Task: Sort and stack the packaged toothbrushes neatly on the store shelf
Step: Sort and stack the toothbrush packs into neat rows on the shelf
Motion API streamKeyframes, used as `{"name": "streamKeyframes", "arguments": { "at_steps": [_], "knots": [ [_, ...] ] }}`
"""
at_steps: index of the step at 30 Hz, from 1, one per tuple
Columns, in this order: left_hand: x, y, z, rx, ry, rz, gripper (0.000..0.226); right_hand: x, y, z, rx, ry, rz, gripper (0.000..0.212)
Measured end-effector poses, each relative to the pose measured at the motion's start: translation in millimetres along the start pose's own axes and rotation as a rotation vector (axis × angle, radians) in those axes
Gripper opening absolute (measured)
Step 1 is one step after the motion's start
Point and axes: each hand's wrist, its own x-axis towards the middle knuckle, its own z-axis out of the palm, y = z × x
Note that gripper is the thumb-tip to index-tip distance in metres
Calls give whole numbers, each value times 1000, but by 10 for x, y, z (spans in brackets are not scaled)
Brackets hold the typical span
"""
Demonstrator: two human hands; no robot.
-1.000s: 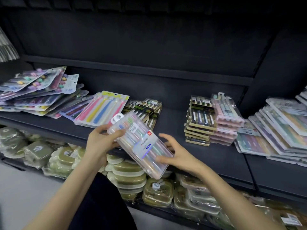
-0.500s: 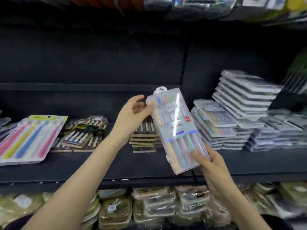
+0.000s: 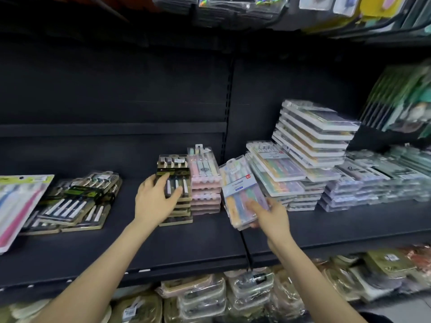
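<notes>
- The clear pack [image 3: 242,194] of pastel toothbrushes is in the air over the shelf [image 3: 116,241]. It is tilted, with its hanger end pointing into the gap between the pink stack [image 3: 205,180] and the pastel stacks [image 3: 275,169] on the right.
- My right hand [image 3: 270,215] pinches the pack's near end, thumb on the face and fingers beneath. I judge this grip leaves the far end free to slide into place first.
- I cannot tell whether the pack's far corner touches the neighbouring packs.
- My left hand [image 3: 156,199] is well apart from the right. Its fingers are spread and laid on the black-and-gold stack [image 3: 173,167], holding nothing. I judge it is steadying or squaring that stack while the gap beside it is filled.
- The pack matches neither the pink nor the black-and-gold stack. The flat pastel stacks look the likelier home, so the sorting of this item is not yet done.
- Risk: the tall white stack [image 3: 314,136] leans in a stagger and could slip if knocked.
- Further left, a loose heap [image 3: 77,199] of black-and-gold packs lies fanned and unstacked, beside a large carded pack [image 3: 18,201].
- The shelf and its back panel are dark. Wrapped goods [image 3: 205,297] fill the shelf below, and packaged goods [image 3: 233,5] hang above.
</notes>
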Motion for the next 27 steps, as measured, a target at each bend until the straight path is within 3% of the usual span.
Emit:
{"name": "streamKeyframes", "arguments": {
  "at_steps": [3, 7, 10, 23, 27],
  "knots": [
    [-1, -33, 61, 2, -22, -52, 60, 125, -7, 60, 177, -60, 136, 27],
    [17, -53, 109, -109, -65, -91, 62, 265, -79, 109, 410, -83, 343, 49],
    [32, -77, 125, -167, -83, -98, 63, 320, 1, 69, 469, -95, 428, 52],
    [30, -116, 139, -185, -62, -85, 62, 474, 46, -76, 551, -26, 415, 18],
    [46, -121, 148, -186, -55, -81, 62, 510, -32, 95, 671, 29, 430, 44]
  ]
}}
